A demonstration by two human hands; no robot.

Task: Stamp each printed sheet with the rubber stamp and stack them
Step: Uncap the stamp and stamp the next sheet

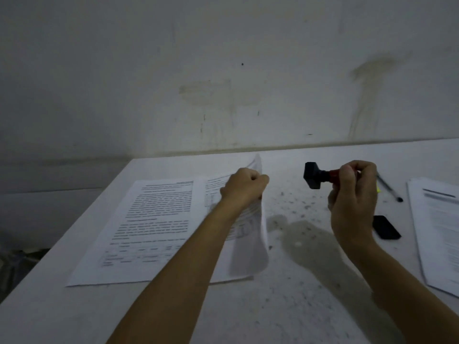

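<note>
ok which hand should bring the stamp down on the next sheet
Right. The right hand already grips the rubber stamp above the table, while the left hand pinches a lifted sheet.

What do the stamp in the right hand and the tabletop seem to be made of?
The stamp: apparently plastic, a matte black blocky head on a red handle, gripped by the right hand; the rubber face isn't visible. The tabletop: probably pale stone or terrazzo, judging by dark specks scattered through its smooth surface.

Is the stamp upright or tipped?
Tipped. The right hand holds the stamp sideways in the air, its black head pointing left, off the paper.
</note>
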